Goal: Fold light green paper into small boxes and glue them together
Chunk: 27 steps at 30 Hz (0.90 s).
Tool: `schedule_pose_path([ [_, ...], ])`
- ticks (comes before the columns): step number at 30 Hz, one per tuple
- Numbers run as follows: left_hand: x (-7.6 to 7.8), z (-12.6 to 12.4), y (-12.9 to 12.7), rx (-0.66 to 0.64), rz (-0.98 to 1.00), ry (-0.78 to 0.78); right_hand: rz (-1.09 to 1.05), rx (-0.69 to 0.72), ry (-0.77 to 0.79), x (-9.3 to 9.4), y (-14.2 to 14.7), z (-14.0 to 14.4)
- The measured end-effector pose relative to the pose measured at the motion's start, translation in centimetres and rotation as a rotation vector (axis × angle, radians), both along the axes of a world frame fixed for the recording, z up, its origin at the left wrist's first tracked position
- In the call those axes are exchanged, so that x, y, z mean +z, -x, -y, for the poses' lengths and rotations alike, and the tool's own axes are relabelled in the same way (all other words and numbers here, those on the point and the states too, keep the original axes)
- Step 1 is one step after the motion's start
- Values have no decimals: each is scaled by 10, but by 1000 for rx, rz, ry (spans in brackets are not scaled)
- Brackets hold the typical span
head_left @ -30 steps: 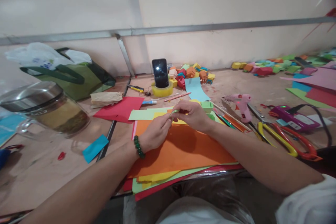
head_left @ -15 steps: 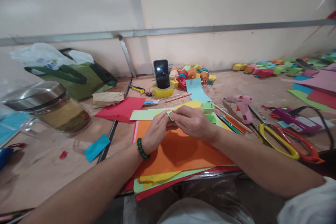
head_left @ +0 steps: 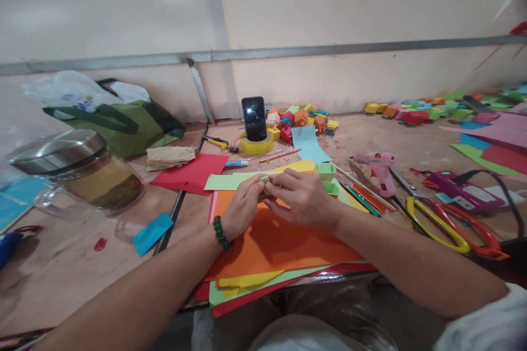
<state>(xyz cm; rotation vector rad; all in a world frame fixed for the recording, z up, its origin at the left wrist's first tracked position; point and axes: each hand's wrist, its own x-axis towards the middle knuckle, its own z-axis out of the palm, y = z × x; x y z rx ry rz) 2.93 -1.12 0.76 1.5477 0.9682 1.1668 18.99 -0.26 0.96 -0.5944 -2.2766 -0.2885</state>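
Note:
My left hand and my right hand meet above a stack of coloured paper, with orange paper on top. Between their fingertips is a small light green paper piece, mostly hidden by the fingers. Both hands are closed on it. A green bead bracelet circles my left wrist. Just beyond my right hand stand small open green paper boxes. Past my left fingers lies a pale green paper strip.
A phone leans in a yellow tape roll, near piled paper cubes. Right are a pink glue gun, large scissors and a purple device. Left stand a lidded glass jug and a green bag.
My right fingers have shifted and spread slightly around the small green paper piece, which shows less now. The view has tilted up a little, bringing bright gaps above the wall into sight.

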Motion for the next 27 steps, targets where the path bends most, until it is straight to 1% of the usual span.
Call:
schedule_pose_path([
  [2,2,0,2,-31,-66,-62,-144,28,176,-1,-1,-3],
  [4,3,1,3,-104,-81,-46,-268,36,301,-3,-2,-7],
  [5,4,2,4,-147,-72,-9,-301,43,322,-3,-3,-10],
  [7,5,3,4,-215,-19,81,-303,82,307,-3,-4,-13],
  [9,4,3,3,-236,40,152,-286,113,275,-2,-4,-14],
  [11,4,4,2,-227,60,177,-295,107,267,-1,-4,-13],
  [12,3,4,1,-213,50,165,-299,100,277,-1,-3,-13],
  [14,3,4,0,-181,-28,82,-297,86,312,0,-3,-13],
  [17,1,4,0,-121,-212,-92,-263,51,399,0,-2,-14],
  [19,0,4,0,-99,-299,-140,-244,33,470,0,-3,-14],
  [21,-2,3,0,-110,-315,-135,-258,37,550,1,-3,-14],
  [23,-3,2,0,-136,-284,-111,-308,57,644,1,-2,-15],
  [27,-1,1,1,-146,-261,-96,-417,152,889,1,-2,-17],
])
